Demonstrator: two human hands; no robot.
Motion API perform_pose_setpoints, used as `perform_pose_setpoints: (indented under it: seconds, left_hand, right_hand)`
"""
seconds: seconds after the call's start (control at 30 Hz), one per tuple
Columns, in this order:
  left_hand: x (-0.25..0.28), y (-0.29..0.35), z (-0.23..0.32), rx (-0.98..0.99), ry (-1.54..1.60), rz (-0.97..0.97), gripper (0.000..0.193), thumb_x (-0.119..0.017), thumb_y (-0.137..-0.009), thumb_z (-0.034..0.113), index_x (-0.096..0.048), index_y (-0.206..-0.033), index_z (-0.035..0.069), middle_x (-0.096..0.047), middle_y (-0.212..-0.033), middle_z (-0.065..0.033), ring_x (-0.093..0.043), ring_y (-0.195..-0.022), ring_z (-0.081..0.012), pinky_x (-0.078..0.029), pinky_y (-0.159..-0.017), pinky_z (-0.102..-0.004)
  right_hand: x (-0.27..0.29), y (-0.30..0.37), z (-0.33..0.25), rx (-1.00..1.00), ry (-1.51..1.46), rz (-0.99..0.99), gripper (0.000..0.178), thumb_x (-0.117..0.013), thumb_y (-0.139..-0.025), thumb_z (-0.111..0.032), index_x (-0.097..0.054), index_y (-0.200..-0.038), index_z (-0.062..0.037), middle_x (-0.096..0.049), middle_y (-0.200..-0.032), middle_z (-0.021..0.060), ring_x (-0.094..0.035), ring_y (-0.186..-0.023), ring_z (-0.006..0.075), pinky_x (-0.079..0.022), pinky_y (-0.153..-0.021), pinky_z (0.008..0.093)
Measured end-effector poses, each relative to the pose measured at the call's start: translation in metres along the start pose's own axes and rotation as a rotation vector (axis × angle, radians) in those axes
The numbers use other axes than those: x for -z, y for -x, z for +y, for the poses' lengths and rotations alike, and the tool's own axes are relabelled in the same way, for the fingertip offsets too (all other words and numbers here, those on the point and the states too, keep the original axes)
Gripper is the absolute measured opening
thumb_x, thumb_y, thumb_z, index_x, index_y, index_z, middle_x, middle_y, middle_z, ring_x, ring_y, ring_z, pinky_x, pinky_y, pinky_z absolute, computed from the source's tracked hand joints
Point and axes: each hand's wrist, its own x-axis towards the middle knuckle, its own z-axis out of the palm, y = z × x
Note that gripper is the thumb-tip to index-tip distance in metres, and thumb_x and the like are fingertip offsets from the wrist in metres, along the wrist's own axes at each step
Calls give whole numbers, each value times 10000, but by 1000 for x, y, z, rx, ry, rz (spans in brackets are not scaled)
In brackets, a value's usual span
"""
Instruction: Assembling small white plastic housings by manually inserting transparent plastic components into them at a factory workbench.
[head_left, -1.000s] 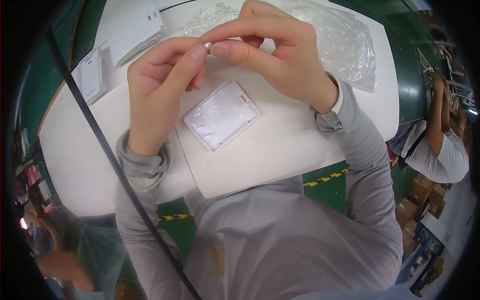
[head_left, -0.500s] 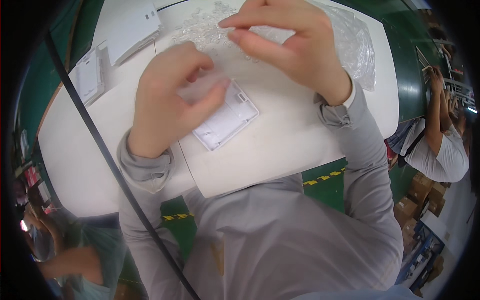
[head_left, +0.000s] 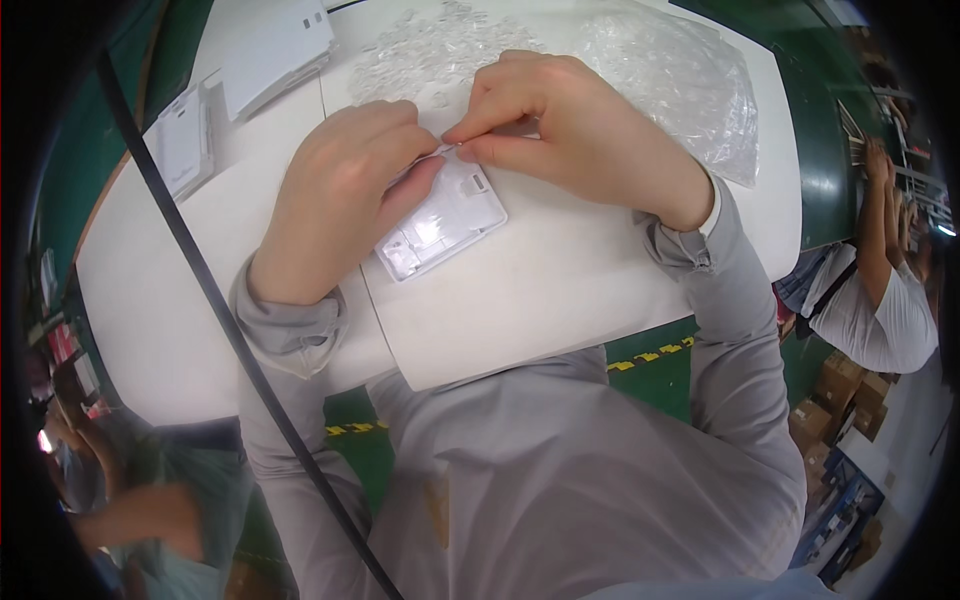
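Both hands (head_left: pixel 345 190) (head_left: pixel 590 135) nearly meet over a white case's (head_left: pixel 445 220) far corner.

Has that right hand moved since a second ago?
Yes: the right hand has brought its fingers closer to the near edge of the white table.

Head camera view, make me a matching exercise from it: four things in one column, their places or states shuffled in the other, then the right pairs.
Things
1. clear plastic bag
2. small clear pieces
3. shallow white casing
4. right hand

Places or states
A. scattered loosely across the far middle of the white table
B. thumb and forefinger close together beside the left hand's fingertips
C. crumpled, on the far right of the table
D. partly covered by the left hand

Pairs: 1-C, 2-A, 3-D, 4-B
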Motion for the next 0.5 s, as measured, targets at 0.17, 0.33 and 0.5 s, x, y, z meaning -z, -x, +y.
perform_pose_setpoints:
  seconds: [0.17,0.33,0.5]
  left_hand:
    - [0,0,0,-10,-2,14,146,-766,-808,16,-669,-907,-30,-604,-846,-125,-607,-801,-318,-487,-716,-389]
    - [0,0,0,-11,-6,7,153,-773,-803,18,-674,-909,-29,-604,-838,-125,-606,-795,-320,-488,-712,-394]
    - [-4,-2,1,-18,29,7,146,-770,-808,18,-669,-901,-31,-600,-836,-123,-604,-782,-316,-484,-699,-387]
  right_hand:
    - [-3,0,2,52,110,56,162,-756,-844,-45,-792,-1002,-52,-665,-842,85,-599,-790,262,-476,-707,357]
    - [5,-2,-4,-10,103,-14,137,-739,-836,-118,-792,-909,-14,-738,-855,142,-694,-796,328,-549,-747,395]
    - [5,0,-1,-34,86,-28,148,-740,-840,-123,-789,-912,-4,-740,-842,151,-702,-777,326,-552,-736,383]
